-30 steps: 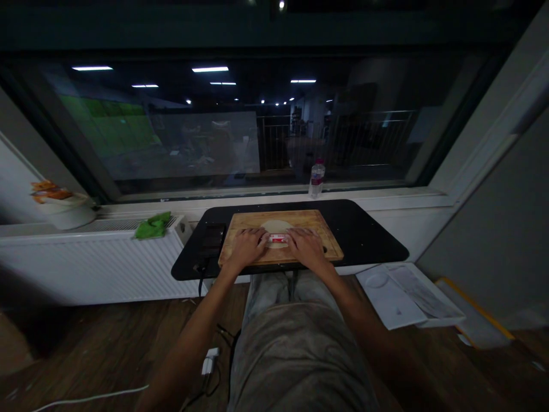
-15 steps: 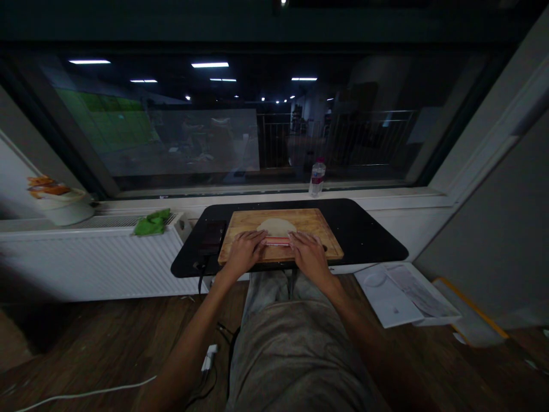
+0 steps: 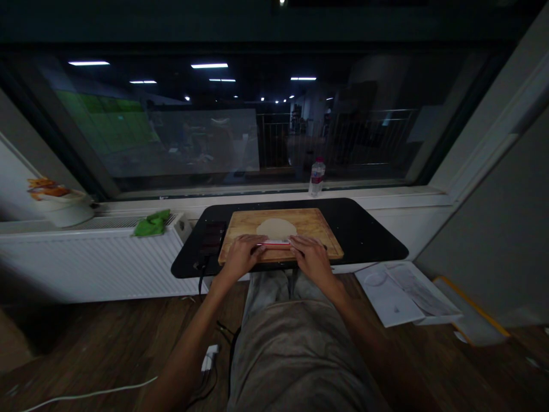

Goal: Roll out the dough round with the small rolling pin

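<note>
Left hand point(image 3: 241, 256) | right hand point(image 3: 313, 256) | both are gripping roller point(image 3: 275, 245) ends, seemingly for balance | dough point(image 3: 277, 228) is lying on board point(image 3: 241, 221)

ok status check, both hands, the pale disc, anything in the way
Left hand, right hand on red-and-white cylinder. Pale disc flat on wooden board, cylinder at its near edge. Nothing seen blocking the hands; dark object left of the board.

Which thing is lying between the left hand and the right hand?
In the head view, a red-and-white rod bridges the left hand and the right hand, over the wooden board.
</note>
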Demonstrator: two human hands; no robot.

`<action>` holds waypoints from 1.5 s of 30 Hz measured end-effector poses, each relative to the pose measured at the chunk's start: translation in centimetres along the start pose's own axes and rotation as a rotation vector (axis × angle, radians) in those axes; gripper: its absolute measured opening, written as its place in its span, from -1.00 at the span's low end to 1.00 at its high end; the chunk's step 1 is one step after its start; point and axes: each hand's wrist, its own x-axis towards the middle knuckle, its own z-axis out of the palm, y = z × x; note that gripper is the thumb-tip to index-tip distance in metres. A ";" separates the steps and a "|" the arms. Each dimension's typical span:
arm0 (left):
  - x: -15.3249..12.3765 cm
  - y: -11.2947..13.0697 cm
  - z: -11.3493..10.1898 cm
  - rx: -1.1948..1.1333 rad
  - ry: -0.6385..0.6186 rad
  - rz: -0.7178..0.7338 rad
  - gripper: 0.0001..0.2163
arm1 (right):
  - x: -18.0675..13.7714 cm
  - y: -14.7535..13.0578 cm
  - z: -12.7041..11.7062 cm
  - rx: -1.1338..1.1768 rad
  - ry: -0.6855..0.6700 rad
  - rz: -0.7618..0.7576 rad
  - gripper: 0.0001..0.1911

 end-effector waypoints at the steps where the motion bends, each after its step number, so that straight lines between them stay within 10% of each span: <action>1: -0.2 0.1 -0.1 -0.010 -0.004 -0.014 -0.76 | -0.1 0.0 -0.1 0.012 -0.005 0.002 -0.54; 45: 0.7 0.3 0.3 0.104 -0.100 -0.061 -0.66 | 1.3 1.4 -0.2 0.019 -0.057 -0.019 -0.58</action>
